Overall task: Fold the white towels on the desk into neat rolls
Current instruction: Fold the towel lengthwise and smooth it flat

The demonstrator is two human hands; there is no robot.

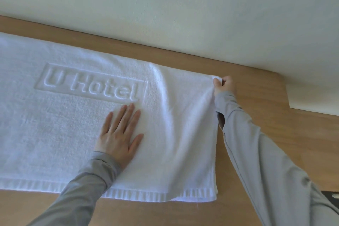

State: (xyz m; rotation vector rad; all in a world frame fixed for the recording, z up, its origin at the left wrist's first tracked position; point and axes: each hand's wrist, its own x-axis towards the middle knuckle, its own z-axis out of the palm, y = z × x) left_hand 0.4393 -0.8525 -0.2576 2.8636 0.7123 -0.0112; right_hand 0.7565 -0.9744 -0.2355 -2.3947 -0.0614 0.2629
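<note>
A white towel (60, 134) with a raised "U Hotel" logo lies spread flat across the wooden desk (260, 115), running off the left edge of view. My left hand (119, 134) rests palm down on the towel just below the logo, fingers spread. My right hand (224, 85) pinches the towel's far right corner, lifting it slightly off the desk. A few soft creases run down the towel between my two hands. Both arms wear grey sleeves.
A pale wall (183, 14) rises directly behind the desk's far edge. A white ledge (311, 97) juts over the desk at the right. A dark object (332, 195) shows at the desk's lower right edge.
</note>
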